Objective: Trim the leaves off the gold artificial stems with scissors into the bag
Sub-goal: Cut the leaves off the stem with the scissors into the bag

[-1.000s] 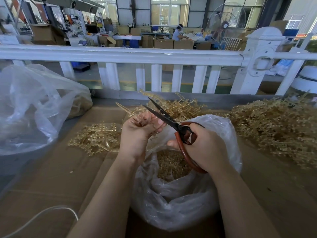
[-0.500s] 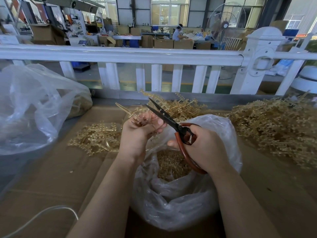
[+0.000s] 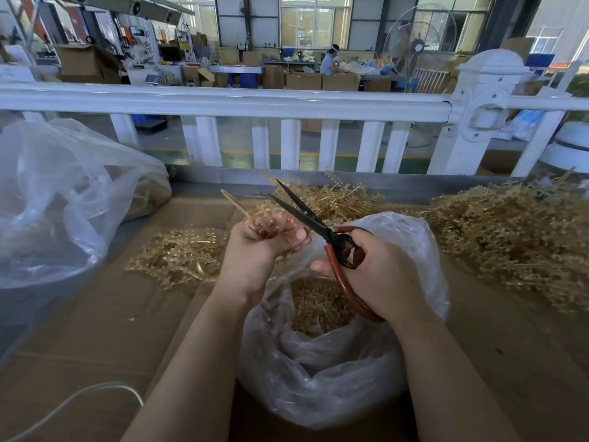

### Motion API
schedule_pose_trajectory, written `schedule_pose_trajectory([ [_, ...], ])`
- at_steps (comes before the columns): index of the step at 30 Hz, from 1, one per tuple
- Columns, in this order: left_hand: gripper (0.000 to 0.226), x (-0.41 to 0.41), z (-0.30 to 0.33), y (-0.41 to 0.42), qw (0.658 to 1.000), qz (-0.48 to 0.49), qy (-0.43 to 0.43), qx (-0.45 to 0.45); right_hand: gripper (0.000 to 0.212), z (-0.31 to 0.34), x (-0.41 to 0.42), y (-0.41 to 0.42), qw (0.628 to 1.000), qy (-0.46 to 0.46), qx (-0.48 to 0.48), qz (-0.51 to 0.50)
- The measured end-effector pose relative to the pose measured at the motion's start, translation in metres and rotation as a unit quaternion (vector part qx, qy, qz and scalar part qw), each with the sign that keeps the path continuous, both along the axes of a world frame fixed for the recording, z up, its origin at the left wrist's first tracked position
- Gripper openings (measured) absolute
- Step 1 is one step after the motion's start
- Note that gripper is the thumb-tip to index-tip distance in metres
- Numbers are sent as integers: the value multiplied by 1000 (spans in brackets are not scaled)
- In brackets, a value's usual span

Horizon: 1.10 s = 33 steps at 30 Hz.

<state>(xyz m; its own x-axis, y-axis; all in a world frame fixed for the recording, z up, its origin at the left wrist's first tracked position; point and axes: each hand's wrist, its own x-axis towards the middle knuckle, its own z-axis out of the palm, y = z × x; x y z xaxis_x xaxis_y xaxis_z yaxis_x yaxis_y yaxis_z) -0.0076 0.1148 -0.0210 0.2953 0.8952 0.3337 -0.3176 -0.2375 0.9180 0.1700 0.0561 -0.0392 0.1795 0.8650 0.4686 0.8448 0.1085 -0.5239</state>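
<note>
My left hand (image 3: 259,250) grips a gold artificial stem (image 3: 237,205) whose bare end pokes up and to the left of the fist. My right hand (image 3: 376,274) holds red-handled scissors (image 3: 314,223); their black blades are parted and point up-left, just right of my left fingers. Below both hands stands a clear plastic bag (image 3: 322,371), its mouth open, with gold leaf cuttings (image 3: 315,306) inside.
A big heap of gold stems (image 3: 513,240) lies at the right, a smaller pile (image 3: 178,258) at the left and more (image 3: 338,199) behind the scissors. A large clear bag (image 3: 60,199) sits far left. A white fence rail (image 3: 223,102) borders the cardboard-covered table (image 3: 111,330). White cable (image 3: 79,397) near left.
The hands and scissors have barely shifted; the blades stay parted beside my left fingers.
</note>
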Motion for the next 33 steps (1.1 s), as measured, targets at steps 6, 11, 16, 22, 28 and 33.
schedule_pose_trajectory([
  [6, 22, 0, 0, 0, 1000, -5, -1, -2, 83, 0, 1, 1, 1000, -2, 14, -10],
  [11, 21, 3, -1, 0, 1000, 0, -2, -4, 79, -1, 2, 1, 1000, -12, 23, -17],
  [16, 14, 2, 1, -1, 998, -26, -36, -48, 74, -2, 2, 1, 999, -17, 26, -26],
  [22, 6, 2, 1, -2, 992, -45, -87, -81, 81, -1, 1, 1, 1000, 13, 20, -13],
  [28, 8, 1, 1, -1, 994, -4, -78, -78, 84, 0, 1, 0, 1000, 17, 12, -2],
  [33, 18, -1, 0, 2, 998, 28, -33, -34, 71, 1, 1, -1, 999, -21, 17, -17],
])
